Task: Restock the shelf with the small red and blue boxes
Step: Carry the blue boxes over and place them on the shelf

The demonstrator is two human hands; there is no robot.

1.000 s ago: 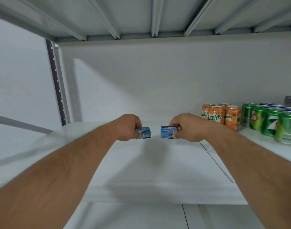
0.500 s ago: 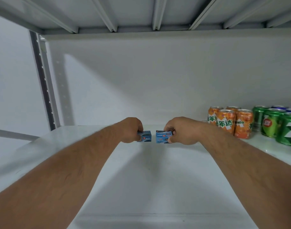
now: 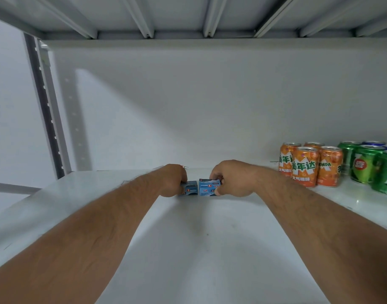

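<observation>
Two small blue boxes with red marks sit side by side, almost touching, deep on the white shelf (image 3: pixel 210 249). My left hand (image 3: pixel 172 179) grips the left box (image 3: pixel 190 189) from its left side. My right hand (image 3: pixel 229 177) pinches the right box (image 3: pixel 208 187) with fingers over its top and thumb at its lower right. Both boxes look to be down at the shelf surface. Both arms reach straight forward into the shelf bay.
Orange soda cans (image 3: pixel 308 165) stand at the back right, with green cans (image 3: pixel 368 165) further right. The shelf's back wall (image 3: pixel 210 106) is close behind the boxes. A perforated upright post (image 3: pixel 45 106) bounds the left side; the shelf above (image 3: pixel 188 16) is overhead.
Both hands have pushed the boxes deeper into the shelf and closer together. The gap between the boxes has nearly closed. My head has moved nearer and to the left.
</observation>
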